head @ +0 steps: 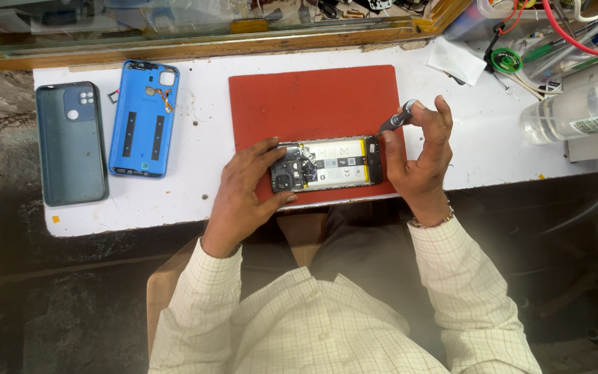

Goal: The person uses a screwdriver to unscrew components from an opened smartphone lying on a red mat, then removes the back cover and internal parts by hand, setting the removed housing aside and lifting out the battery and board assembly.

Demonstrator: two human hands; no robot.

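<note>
A white label with red and blue marks [595, 123] wraps the clear plastic bottle [569, 114] lying at the table's right.

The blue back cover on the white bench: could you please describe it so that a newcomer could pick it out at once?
Start at the red mat in the middle of the white bench and look to its left, where two phone-shaped pieces lie side by side. The blue back cover is the one nearer the mat. Its neighbour, the dark grey case, is dull, while this one is bright blue with two black strips.

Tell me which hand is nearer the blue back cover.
Left. The left hand holds the opened phone right of the blue back cover; the right hand, holding a screwdriver, is farther right.
</note>
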